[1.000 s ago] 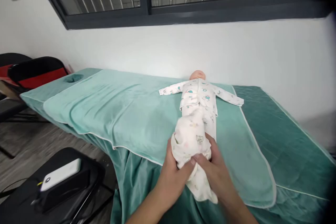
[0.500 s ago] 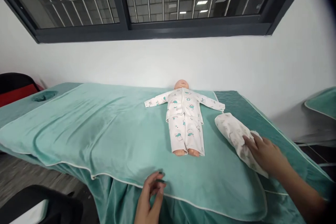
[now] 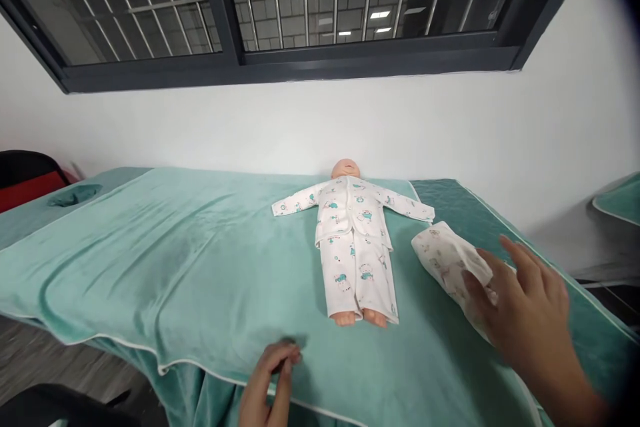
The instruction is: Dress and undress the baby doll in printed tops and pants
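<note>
A baby doll (image 3: 354, 213) in a white printed jacket and trousers lies on its back on the green cover (image 3: 210, 267), arms spread, head toward the wall. To its right is a folded white printed cloth (image 3: 443, 257). My right hand (image 3: 525, 313) is over the lower end of this cloth, fingers spread; whether the thumb touches it is hard to tell. Near the front edge of the cover, my left hand (image 3: 270, 380) has its thumb and fingertips together, with no object visible between them.
Behind the bed stands a white wall (image 3: 225, 127) below a barred window (image 3: 310, 13). A black and red chair (image 3: 30, 180) is at the far left, and a dark chair (image 3: 60, 407) at the lower left. Another green cover (image 3: 620, 200) shows at the right.
My right hand has lifted and opened from its hold on the folded cloth. My left hand's fingers have drawn together. The view has shifted slightly, with the doll appearing larger.
</note>
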A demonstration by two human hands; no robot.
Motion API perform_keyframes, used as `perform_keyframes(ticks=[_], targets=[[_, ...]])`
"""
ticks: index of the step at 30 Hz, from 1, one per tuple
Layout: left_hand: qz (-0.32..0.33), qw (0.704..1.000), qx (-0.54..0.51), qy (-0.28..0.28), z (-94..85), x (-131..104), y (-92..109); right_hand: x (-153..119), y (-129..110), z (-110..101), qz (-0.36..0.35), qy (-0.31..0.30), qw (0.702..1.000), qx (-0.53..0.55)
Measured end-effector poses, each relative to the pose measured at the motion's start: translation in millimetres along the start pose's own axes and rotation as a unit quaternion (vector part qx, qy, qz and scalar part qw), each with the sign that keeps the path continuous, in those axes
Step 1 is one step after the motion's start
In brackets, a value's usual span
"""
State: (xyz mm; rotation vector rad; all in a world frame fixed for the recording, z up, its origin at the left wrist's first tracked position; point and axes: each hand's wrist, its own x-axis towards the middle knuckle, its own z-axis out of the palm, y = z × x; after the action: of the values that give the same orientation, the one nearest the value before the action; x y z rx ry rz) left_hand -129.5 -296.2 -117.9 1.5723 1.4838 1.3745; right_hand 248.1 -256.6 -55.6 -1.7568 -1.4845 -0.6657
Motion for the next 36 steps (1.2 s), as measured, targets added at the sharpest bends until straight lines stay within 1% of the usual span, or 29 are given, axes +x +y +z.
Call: perform_keyframes(ticks=[3,4,6,9,11,12,14,15,17,19,20,22,25,30,36], targets=[[0.089,0.995,0.049,-0.018,-0.2,41,19,13,-28,8,-0.042,-0.026,0.998,0.047],[0.107,0.992,0.059,-0.019,3.5,58,27,17,-37,13,-0.049,-0.038,0.996,0.070],[0.129,0.989,0.062,-0.024,17.5,97,46,28,-53,29,-0.052,-0.063,0.989,0.122],[0.136,0.989,0.039,-0.047,53.2,167,75,59,-74,63,-0.016,-0.109,0.972,0.206],[0.135,0.990,0.012,-0.043,82.6,218,92,91,-85,91,0.022,-0.123,0.956,0.265],[0.130,0.990,0.003,-0.051,97.8,243,98,109,-90,107,0.043,-0.131,0.946,0.293],[0.119,0.989,-0.012,-0.086,127.2,288,104,142,-95,138,0.083,-0.150,0.924,0.340],[0.118,0.988,-0.015,-0.095,140.9,306,104,154,-96,153,0.103,-0.153,0.915,0.359],[0.114,0.987,-0.006,-0.111,165.0,331,98,169,-95,179,0.120,-0.160,0.902,0.382],[0.131,0.983,0.015,-0.128,183.3,342,86,171,-92,198,0.109,-0.171,0.896,0.395],[0.145,0.980,0.025,-0.136,189.7,343,80,169,-91,204,0.097,-0.179,0.894,0.400],[0.171,0.974,0.042,-0.143,197.1,342,70,164,-90,208,0.077,-0.193,0.890,0.406],[0.174,0.971,0.061,-0.155,198.4,338,66,161,-91,206,0.064,-0.212,0.892,0.393],[0.176,0.966,0.083,-0.171,196.2,339,70,164,-92,202,0.052,-0.229,0.896,0.378],[0.201,0.959,0.083,-0.181,196.9,339,69,163,-92,204,0.066,-0.235,0.894,0.374]])
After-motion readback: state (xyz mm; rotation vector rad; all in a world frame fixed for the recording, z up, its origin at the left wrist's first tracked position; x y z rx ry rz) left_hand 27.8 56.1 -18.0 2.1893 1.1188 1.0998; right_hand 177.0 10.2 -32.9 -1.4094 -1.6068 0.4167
